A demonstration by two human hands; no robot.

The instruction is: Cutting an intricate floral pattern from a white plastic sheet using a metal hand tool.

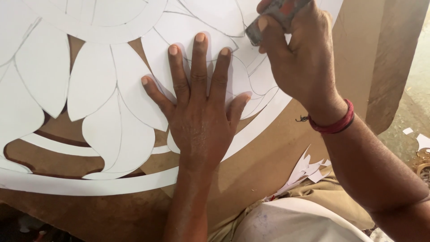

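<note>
My left hand (197,107) lies flat, fingers spread, pressing on a large white paper stencil (103,85) cut into petal shapes with pencil lines. The stencil rests on a brown board (268,152). My right hand (298,58) is just right of the left fingertips, at the top of the view, closed around a grey cutter knife (268,20) with a red part. The knife's lower end meets the paper near a curved pencil line. A red thread band (336,123) circles my right wrist.
Small white paper offcuts (307,172) lie on the board's lower right edge, by my lap. The board's right edge (380,80) drops to a dusty floor with more scraps (419,139). Cut-out gaps in the stencil show brown board beneath.
</note>
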